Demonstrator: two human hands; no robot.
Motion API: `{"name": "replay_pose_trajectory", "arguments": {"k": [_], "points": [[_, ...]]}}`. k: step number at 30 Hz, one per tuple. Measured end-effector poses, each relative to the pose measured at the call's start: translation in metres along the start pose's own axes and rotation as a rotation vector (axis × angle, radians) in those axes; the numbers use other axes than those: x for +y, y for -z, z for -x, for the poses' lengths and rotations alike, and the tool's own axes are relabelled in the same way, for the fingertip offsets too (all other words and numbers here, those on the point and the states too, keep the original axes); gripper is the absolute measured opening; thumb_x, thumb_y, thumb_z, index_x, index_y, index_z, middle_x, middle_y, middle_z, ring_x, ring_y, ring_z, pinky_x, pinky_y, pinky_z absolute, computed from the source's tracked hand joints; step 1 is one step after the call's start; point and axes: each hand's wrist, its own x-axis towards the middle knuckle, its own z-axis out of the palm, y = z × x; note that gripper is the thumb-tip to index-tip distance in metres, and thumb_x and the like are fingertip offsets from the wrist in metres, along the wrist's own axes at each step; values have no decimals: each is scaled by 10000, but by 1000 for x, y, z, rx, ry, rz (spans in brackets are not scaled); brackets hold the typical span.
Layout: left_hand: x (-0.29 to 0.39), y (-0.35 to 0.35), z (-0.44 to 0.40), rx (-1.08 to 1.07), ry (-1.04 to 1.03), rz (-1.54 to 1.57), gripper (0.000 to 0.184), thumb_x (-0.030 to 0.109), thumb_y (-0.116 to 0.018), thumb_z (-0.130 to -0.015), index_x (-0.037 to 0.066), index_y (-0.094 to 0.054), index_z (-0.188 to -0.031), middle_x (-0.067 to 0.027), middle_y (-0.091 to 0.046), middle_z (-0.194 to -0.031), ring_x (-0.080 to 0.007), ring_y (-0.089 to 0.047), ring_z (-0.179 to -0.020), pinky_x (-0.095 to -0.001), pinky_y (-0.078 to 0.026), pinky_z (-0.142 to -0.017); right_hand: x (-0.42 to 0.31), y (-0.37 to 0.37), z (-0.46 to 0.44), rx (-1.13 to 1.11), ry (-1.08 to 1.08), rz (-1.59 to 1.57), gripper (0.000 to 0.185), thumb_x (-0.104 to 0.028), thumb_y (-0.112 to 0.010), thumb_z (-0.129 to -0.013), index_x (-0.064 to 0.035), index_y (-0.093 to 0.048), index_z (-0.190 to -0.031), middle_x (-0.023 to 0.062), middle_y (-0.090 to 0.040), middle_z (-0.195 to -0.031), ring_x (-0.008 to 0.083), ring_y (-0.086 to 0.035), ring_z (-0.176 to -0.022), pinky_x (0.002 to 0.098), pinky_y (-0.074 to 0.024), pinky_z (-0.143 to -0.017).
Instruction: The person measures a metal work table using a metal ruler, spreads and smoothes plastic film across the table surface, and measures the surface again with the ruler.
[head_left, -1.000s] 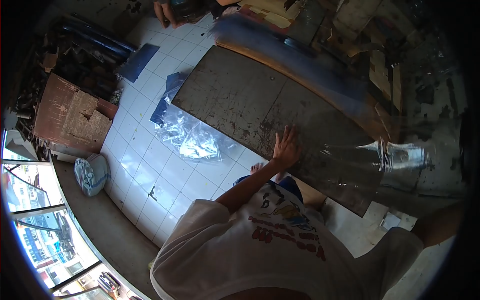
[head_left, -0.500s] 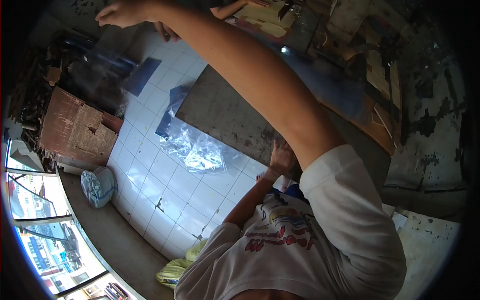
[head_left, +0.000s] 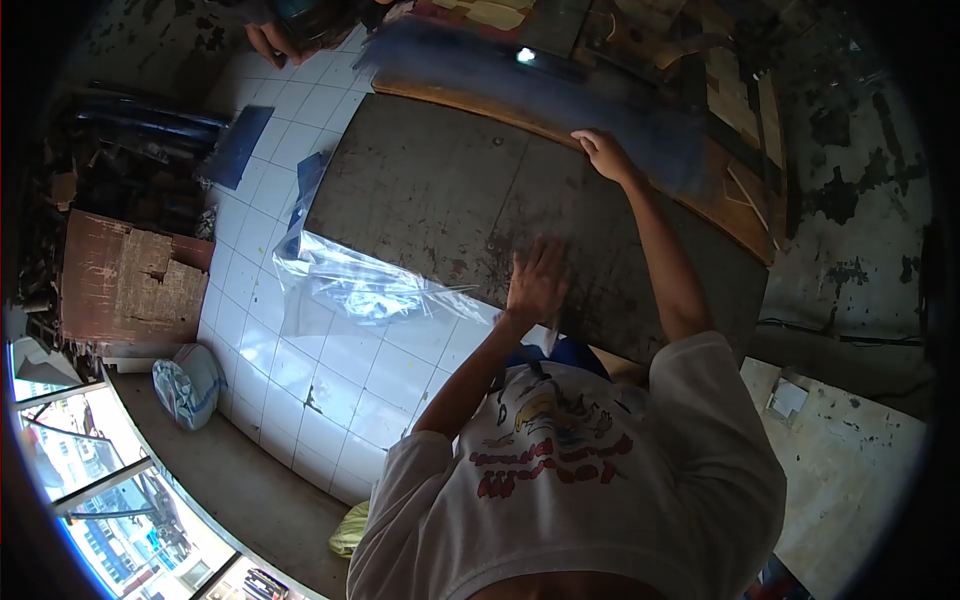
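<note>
My left hand (head_left: pixel 538 282) lies flat on the dark, scuffed tabletop (head_left: pixel 430 180), fingers stretched out, close to the edge nearest my body. Further up, my right hand (head_left: pixel 605 155) is over the table by the wooden strip (head_left: pixel 480 108), its fingers pressed together. What they pinch, if anything, I cannot make out. Just beyond that strip spreads a blurred dark blue sheet (head_left: pixel 620 125). Crumpled clear plastic film (head_left: pixel 370 290) hangs at the table's left edge, above the floor.
White floor tiles (head_left: pixel 345 390) run along the left. A worn brown board (head_left: pixel 135 280), dark blue rolls (head_left: pixel 150 118) and a wrapped bundle (head_left: pixel 190 385) stand there. Another person's legs (head_left: pixel 272 42) show at the top. A pale board (head_left: pixel 840 470) is at lower right.
My right arm has come back from the far upper left to the table's far side. My left hand has slid a little forward on the tabletop. The view has shifted.
</note>
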Motion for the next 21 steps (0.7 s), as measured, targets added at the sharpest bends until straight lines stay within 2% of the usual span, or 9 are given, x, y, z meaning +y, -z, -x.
{"name": "replay_pose_trajectory", "arguments": {"k": [4, 10, 13, 16, 17, 21], "points": [[0, 3, -1, 4, -8, -7, 606, 324, -476, -973, 74, -319, -1502, -87, -267, -1584, -308, -215, -1473, -625, -231, -1123, -5, 4, 5, 48, 141, 93, 261, -278, -604, -966, -57, -673, -1087, 131, -687, -1006, 268, -662, -924, 378, -517, -816], [1, 1, 0, -9, -13, -41, 605, 318, -470, -968, 87, -319, -1507, -73, -239, -1599, -306, -207, -1477, -631, -217, -1120, -8, 16, -18, -265, -37, 55, 409, -425, -633, -934, -21, -683, -975, 111, -674, -839, 236, -639, -775, 350, -492, -739], [9, -3, 4, -14, -27, -10, 604, 315, -467, -969, 89, -315, -1509, -73, -235, -1600, -308, -192, -1481, -641, -209, -1118, 3, 21, -10, -263, -118, -59, 468, -467, -589, -952, -8, -673, -913, 107, -662, -789, 226, -629, -732, 353, -482, -709], [29, -10, 3, -24, -27, 37, 604, 320, -464, -967, 87, -318, -1506, -77, -243, -1595, -311, -181, -1484, -655, -203, -1111, 13, 33, 13, -178, -105, -66, 490, -455, -577, -967, 8, -622, -811, 87, -617, -717, 171, -567, -650, 330, -450, -647], [38, -14, 1, -30, -25, 54, 604, 323, -462, -966, 86, -321, -1504, -79, -247, -1593, -312, -178, -1485, -659, -201, -1109, 15, 41, 24, -155, -102, -66, 484, -432, -573, -975, 14, -594, -789, 91, -550, -664, 179, -519, -612, 339, -425, -617], [77, -36, -5, -71, -80, 143, 600, 308, -479, -951, 64, -345, -1482, -113, -270, -1575, -353, -225, -1455, -670, -216, -1093, 32, 81, 70, -46, -49, -21, 457, -393, -582, -976, 22, -559, -787, 118, -453, -644, 203, -456, -574, 366, -389, -591]]}}
